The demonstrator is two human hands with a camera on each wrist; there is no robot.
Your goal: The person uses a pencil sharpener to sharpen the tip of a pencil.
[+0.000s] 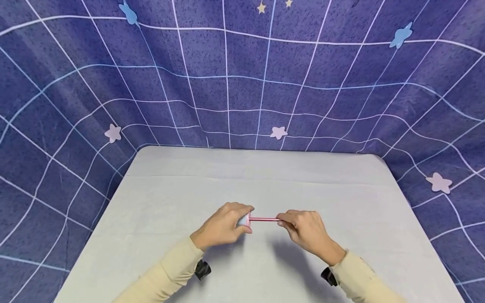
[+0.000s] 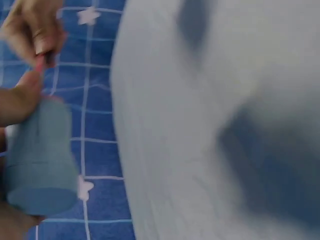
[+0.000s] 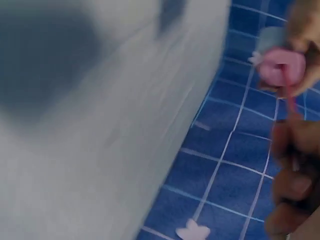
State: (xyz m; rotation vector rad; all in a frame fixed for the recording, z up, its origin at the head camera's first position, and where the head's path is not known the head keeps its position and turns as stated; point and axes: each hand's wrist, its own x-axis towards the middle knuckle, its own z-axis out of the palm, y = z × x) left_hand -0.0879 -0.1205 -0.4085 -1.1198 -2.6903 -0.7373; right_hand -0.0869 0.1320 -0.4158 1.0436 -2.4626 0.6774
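Observation:
My left hand (image 1: 225,225) grips a small light blue cup (image 2: 42,150) with a pink lid (image 3: 272,75), fingers and thumb round its sides. The cup lies on its side in the air above the table, its pink end facing right. A thin red straw-like stick (image 1: 263,219) runs from an opening in the lid towards my right hand (image 1: 308,233). There, thumb and fingers pinch the stick's outer end. In the left wrist view the cup's plain base is visible; how deep the stick sits inside is hidden.
Both hands are over a table (image 1: 182,193) covered in pale cloth, casting shadows on it. Behind and at the sides hangs a blue curtain (image 1: 242,92) with a grid and stars. Dark devices (image 1: 202,269) are strapped at both wrists.

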